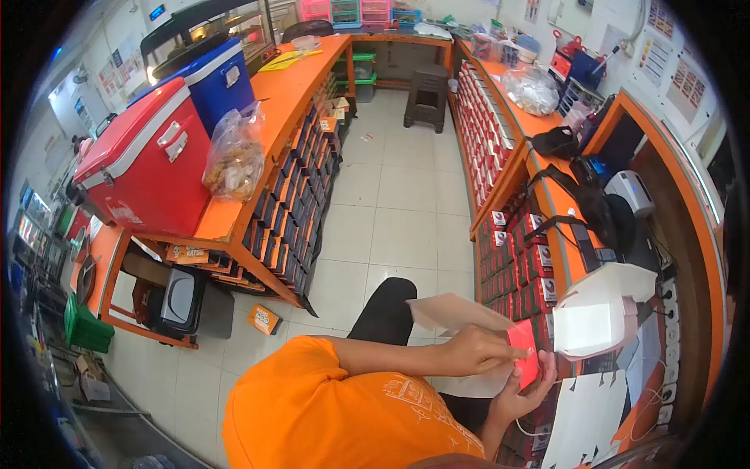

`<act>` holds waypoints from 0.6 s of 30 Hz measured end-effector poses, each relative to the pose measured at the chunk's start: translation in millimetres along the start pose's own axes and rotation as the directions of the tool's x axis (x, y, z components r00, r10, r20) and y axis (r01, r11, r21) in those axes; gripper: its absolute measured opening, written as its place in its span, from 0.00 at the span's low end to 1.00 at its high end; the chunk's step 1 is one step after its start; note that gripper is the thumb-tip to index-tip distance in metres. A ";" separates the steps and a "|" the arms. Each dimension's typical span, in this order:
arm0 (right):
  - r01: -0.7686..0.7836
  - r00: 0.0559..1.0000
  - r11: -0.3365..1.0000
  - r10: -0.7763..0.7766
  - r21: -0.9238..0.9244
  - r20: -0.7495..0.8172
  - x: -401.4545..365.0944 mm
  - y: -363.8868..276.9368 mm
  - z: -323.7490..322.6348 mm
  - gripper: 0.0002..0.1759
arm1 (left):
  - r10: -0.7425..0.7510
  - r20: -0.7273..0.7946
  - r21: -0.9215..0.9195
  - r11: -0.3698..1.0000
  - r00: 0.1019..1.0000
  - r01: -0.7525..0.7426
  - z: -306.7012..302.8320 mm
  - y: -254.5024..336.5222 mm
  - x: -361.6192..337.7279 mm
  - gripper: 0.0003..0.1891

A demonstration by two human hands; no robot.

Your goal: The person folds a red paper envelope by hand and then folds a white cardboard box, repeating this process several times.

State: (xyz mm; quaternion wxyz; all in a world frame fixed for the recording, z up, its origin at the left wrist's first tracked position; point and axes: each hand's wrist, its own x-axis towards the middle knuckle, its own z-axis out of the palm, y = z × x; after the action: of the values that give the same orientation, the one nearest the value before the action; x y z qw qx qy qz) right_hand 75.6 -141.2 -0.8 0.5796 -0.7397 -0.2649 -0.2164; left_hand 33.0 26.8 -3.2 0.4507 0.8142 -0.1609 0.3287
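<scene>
In the head view, a partly folded cardboard box (522,344) with a red panel and pale inner flaps is between my two hands. My left hand (478,350) reaches across from the orange sleeve, its fingers bent and pressed against the red panel. From below, my right hand (517,402) grips the lower edge of that panel, thumb on one side and fingers on the other. A large pale flap (461,313) sticks out above my left wrist. Beside my hands, an open white box (582,327) rests on the right-hand desk.
Stacked red boxes (519,266) fill shelves under the right counter. Red (148,156) and blue (223,82) coolers stand on the left counter (285,102), above orange-and-black boxes. One orange box (264,320) lies on the tiled floor. A dark stool (426,98) stands at the back.
</scene>
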 end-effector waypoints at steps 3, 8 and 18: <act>-0.161 0.979 0.973 0.179 0.163 -0.100 -3.1 7.6 -5.5 0.36 | 0.005 0.109 0.149 0.989 0.994 -0.021 2.8 8.6 -5.4 0.31; -0.158 0.980 0.974 0.175 0.159 -0.095 0.4 6.7 -9.4 0.29 | 0.083 0.280 0.119 0.985 0.956 -0.121 15.8 15.1 -2.2 0.35; -0.347 0.855 0.916 0.398 0.203 -0.334 150.7 99.3 -95.3 0.20 | 0.254 0.458 -0.113 0.967 0.852 -0.227 24.2 36.6 -0.8 0.49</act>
State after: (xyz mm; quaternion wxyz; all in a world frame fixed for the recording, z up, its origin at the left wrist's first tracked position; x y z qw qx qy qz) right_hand 253.6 -231.3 42.3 0.6984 -0.6821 -0.0171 -0.2161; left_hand 21.4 -13.4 10.1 0.3757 0.8302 -0.3745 0.1713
